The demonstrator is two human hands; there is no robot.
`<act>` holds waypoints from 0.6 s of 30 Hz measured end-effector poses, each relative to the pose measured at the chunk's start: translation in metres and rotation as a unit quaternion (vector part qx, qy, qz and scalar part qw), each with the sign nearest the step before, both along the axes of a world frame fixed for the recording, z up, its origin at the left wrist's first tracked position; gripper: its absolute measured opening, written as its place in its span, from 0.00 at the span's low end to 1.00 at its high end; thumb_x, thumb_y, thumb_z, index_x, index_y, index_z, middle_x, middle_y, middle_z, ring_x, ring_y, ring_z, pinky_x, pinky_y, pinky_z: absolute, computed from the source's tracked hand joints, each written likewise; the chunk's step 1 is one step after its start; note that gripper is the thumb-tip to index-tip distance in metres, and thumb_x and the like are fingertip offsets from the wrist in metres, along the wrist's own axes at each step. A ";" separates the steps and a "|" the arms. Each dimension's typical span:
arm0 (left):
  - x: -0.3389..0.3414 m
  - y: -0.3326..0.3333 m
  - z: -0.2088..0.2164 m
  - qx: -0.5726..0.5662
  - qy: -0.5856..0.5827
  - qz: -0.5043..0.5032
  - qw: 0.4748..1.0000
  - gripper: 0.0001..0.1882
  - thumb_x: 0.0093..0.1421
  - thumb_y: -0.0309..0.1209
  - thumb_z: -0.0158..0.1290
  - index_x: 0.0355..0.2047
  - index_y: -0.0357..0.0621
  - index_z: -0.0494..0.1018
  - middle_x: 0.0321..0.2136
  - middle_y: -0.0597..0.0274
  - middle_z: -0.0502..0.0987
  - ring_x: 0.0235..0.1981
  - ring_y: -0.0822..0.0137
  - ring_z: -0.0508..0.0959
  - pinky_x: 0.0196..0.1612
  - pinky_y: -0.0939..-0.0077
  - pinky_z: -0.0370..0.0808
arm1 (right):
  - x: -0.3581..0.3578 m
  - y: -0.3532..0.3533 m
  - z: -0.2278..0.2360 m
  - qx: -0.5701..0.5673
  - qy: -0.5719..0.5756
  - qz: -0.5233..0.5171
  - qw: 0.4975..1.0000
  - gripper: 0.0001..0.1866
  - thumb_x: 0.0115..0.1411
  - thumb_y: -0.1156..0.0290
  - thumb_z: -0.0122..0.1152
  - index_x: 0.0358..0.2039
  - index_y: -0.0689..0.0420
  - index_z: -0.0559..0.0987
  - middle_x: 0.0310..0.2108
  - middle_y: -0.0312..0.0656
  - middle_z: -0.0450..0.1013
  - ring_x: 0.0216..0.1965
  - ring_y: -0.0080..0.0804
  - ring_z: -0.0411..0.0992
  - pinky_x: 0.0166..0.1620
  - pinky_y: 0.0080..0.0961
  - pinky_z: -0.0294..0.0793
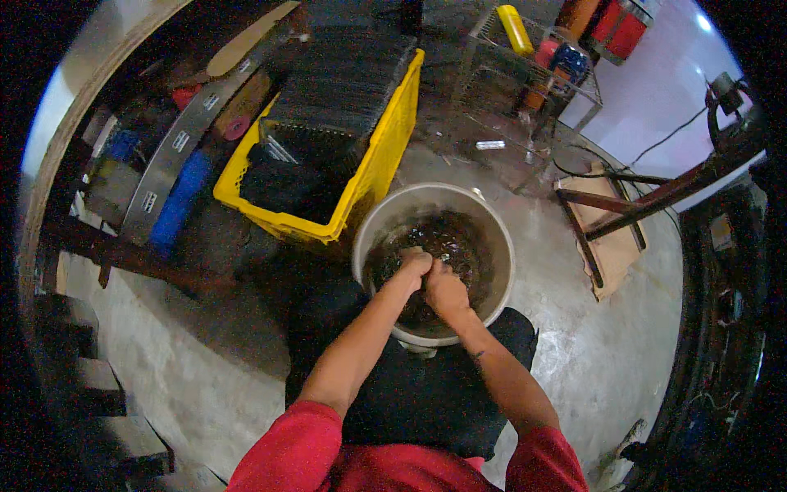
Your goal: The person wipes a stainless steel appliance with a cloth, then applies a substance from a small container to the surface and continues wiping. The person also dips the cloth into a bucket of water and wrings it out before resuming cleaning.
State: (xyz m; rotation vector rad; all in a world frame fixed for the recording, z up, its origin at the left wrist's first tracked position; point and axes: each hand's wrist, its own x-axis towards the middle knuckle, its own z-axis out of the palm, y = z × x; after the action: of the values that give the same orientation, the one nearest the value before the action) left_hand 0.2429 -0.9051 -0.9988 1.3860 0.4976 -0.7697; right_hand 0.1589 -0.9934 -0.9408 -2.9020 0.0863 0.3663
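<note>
A round grey bucket [505, 246] sits between my knees, its inner wall stained brown. Inside it lies a dark, glistening mass [447, 232] with small bright specks; what it is made of I cannot make out. Both hands are in the bucket's middle, side by side and touching or nearly so. My left hand [416, 264] has its fingers curled closed. My right hand [446, 292] is also closed, thumb side toward the left. A tiny shiny bit [445, 258] shows at the right fingers, but what either hand grips is hidden.
A yellow crate [334, 220] with black ribbed pieces [336, 82] stands beyond the bucket's left. Ahead right are a wire rack [484, 78] with a yellow bottle [515, 30] and a dark metal frame [602, 205] over cardboard [615, 266]. A long grey bar [176, 139] lies far left.
</note>
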 end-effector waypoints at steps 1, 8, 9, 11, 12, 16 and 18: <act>0.002 0.015 0.011 -0.010 -0.051 -0.030 0.998 0.10 0.68 0.32 0.57 0.44 0.37 0.76 0.40 0.56 0.76 0.44 0.62 0.77 0.49 0.58 0.77 | 0.005 0.005 0.002 0.077 0.028 -0.021 0.996 0.22 0.60 0.69 0.67 0.50 0.67 0.74 0.42 0.61 0.82 0.40 0.48 0.86 0.41 0.40 0.87; 0.018 0.058 0.142 -0.014 -0.225 -0.207 0.952 0.23 0.67 0.52 0.64 0.53 0.49 0.81 0.44 0.61 0.85 0.45 0.66 0.84 0.52 0.65 0.80 | 0.017 -0.032 0.071 0.696 0.278 -0.187 0.635 0.34 0.66 0.52 0.68 0.63 0.64 0.73 0.44 0.49 0.82 0.39 0.46 0.83 0.46 0.41 0.86; 0.017 0.060 0.136 -0.092 -0.211 -0.183 0.956 0.26 0.67 0.51 0.64 0.58 0.49 0.78 0.48 0.59 0.85 0.48 0.65 0.84 0.54 0.65 0.80 | 0.016 -0.021 0.083 0.740 0.280 -0.196 0.579 0.33 0.66 0.51 0.67 0.63 0.62 0.73 0.43 0.49 0.82 0.40 0.45 0.83 0.44 0.42 0.86; 0.016 0.060 0.125 -0.243 -0.176 -0.149 0.942 0.30 0.68 0.48 0.65 0.65 0.49 0.74 0.53 0.56 0.84 0.51 0.62 0.85 0.56 0.64 0.80 | 0.011 0.003 0.108 0.815 0.272 -0.220 0.462 0.30 0.67 0.50 0.65 0.62 0.56 0.75 0.41 0.48 0.83 0.41 0.43 0.84 0.40 0.43 0.86; 0.014 0.054 0.123 -0.316 -0.152 -0.144 0.925 0.31 0.68 0.46 0.65 0.66 0.49 0.72 0.54 0.54 0.83 0.52 0.61 0.85 0.56 0.63 0.80 | 0.009 0.007 0.118 0.808 0.279 -0.239 0.460 0.31 0.66 0.47 0.66 0.60 0.56 0.74 0.40 0.48 0.81 0.32 0.38 0.82 0.30 0.35 0.83; 0.015 0.046 0.134 -0.311 -0.156 -0.184 0.919 0.25 0.69 0.41 0.65 0.60 0.45 0.74 0.42 0.60 0.82 0.42 0.64 0.85 0.49 0.65 0.83 | 0.017 -0.030 0.047 0.812 0.372 -0.161 0.420 0.21 0.68 0.52 0.66 0.51 0.53 0.75 0.32 0.41 0.77 0.23 0.27 0.72 0.23 0.26 0.75; 0.016 0.046 0.119 -0.273 -0.201 -0.171 0.925 0.18 0.70 0.41 0.64 0.53 0.45 0.76 0.33 0.67 0.77 0.33 0.70 0.81 0.41 0.70 0.82 | 0.017 -0.020 0.042 0.771 0.336 -0.168 0.514 0.18 0.69 0.54 0.66 0.50 0.52 0.75 0.32 0.38 0.77 0.23 0.27 0.72 0.23 0.26 0.74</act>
State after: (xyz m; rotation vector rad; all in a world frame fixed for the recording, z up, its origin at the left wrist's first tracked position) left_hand 0.2586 -0.8591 -0.8793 1.0653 -0.2802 -0.7978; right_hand 0.1758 -1.0135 -0.8992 -0.8014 0.2564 0.8500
